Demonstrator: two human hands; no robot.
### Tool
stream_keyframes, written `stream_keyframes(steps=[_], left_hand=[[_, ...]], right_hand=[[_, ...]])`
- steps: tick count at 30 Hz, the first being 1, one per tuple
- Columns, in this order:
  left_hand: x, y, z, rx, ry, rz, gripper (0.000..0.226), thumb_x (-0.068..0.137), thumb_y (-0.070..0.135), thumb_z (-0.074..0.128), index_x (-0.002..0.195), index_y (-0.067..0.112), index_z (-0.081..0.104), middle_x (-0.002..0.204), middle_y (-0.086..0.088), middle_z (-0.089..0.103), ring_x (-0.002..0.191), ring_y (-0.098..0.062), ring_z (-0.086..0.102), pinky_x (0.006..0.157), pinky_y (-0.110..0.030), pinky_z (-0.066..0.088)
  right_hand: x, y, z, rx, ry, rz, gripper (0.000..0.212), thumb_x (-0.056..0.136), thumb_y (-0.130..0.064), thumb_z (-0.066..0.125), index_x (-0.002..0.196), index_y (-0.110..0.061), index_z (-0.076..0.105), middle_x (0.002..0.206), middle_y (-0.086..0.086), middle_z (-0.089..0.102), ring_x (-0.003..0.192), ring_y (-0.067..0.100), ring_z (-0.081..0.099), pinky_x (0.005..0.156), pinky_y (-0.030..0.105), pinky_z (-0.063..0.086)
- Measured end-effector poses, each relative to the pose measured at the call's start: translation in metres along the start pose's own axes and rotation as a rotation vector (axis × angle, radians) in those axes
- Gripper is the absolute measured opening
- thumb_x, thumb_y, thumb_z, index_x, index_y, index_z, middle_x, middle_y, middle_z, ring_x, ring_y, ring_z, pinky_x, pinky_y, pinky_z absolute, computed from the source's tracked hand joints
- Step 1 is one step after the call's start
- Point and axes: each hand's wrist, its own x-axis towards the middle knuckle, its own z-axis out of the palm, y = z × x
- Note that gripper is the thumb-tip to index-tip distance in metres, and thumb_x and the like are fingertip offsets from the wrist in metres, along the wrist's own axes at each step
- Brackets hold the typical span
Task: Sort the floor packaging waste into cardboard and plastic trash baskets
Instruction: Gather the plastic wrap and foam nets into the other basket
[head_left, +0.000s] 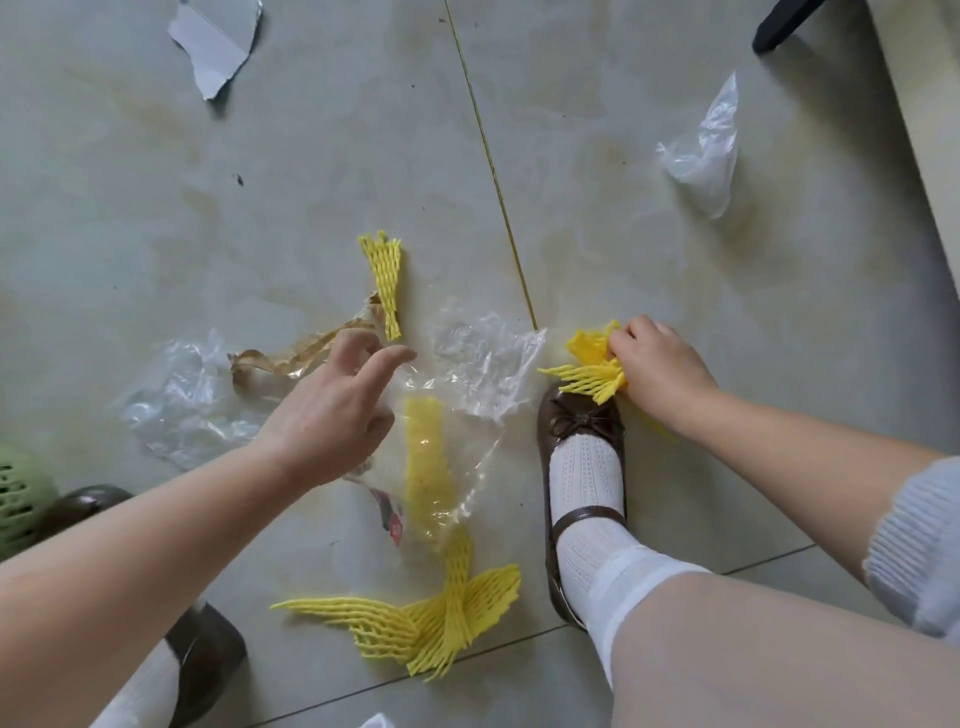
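Observation:
My right hand (658, 370) is closed on a yellow foam net (592, 371) just beyond my right shoe. My left hand (337, 400) hovers open, fingers spread, over a clear plastic bag (478, 364) lying in the middle of the floor. A narrow yellow foam net (387, 280) lies beyond that hand. Another yellow net (423, 462) sits under the clear bag. A larger splayed yellow net (436, 618) lies near my feet. Brown crumpled tape (291, 358) lies left of the hand, beside a crumpled clear plastic film (182, 410).
A torn white cardboard piece (215, 41) lies at the far left. A clear plastic bag (706, 150) lies at the far right, near a beige furniture edge (924, 156). A green mesh basket (18, 499) shows at the left edge. My brown shoes (582, 467) stand on the tiles.

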Motion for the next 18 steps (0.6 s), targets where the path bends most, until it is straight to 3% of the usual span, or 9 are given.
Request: stream_keyframes(steps=[3,5,8,11,18], left_hand=[[-0.006,-0.008,-0.006,0.144,-0.038,0.119,0.066,0.076,0.06,0.058,0.131,0.024,0.049,0.115,-0.011,0.054,0.076,-0.025,0.061,0.065,-0.036,0.055],[-0.011,-0.014,-0.004,0.265,-0.098,0.24,0.064,0.072,0.075,0.042,0.107,0.027,0.066,0.098,0.0,0.063,0.077,-0.021,0.064,0.066,-0.032,0.053],[-0.016,-0.02,0.004,0.298,-0.159,0.344,0.052,0.073,0.073,0.042,0.061,0.026,0.059,0.067,0.01,0.056,0.061,-0.016,0.058,0.057,-0.026,0.044],[-0.019,-0.015,0.016,0.29,-0.127,0.357,0.042,0.077,0.057,0.044,0.054,0.023,0.049,0.056,0.008,0.048,0.051,-0.018,0.055,0.051,-0.026,0.041],[-0.015,-0.014,0.019,0.231,-0.071,0.291,0.035,0.078,0.046,0.043,0.054,0.021,0.049,0.055,0.006,0.047,0.049,-0.021,0.053,0.05,-0.026,0.038]], right_hand=[[0.008,0.003,-0.006,0.02,-0.05,-0.001,0.027,0.084,-0.001,0.043,0.11,-0.009,0.049,0.114,0.018,0.055,0.104,0.036,0.054,0.075,0.037,0.042],[0.013,0.006,-0.014,0.108,-0.027,0.058,0.027,0.085,-0.001,0.042,0.11,-0.009,0.048,0.114,0.02,0.057,0.101,0.038,0.055,0.071,0.035,0.036],[0.012,0.007,-0.018,0.238,-0.019,0.06,0.04,0.082,-0.006,0.053,0.121,-0.014,0.047,0.119,0.018,0.054,0.105,0.038,0.055,0.077,0.035,0.041],[0.004,0.006,-0.005,0.157,-0.165,-0.045,0.066,0.078,-0.017,0.064,0.138,-0.024,0.037,0.123,0.013,0.046,0.112,0.036,0.052,0.088,0.039,0.046],[0.011,-0.003,0.003,0.068,-0.093,-0.011,0.028,0.084,-0.019,0.053,0.111,-0.014,0.05,0.109,0.016,0.054,0.099,0.039,0.057,0.077,0.039,0.047]])
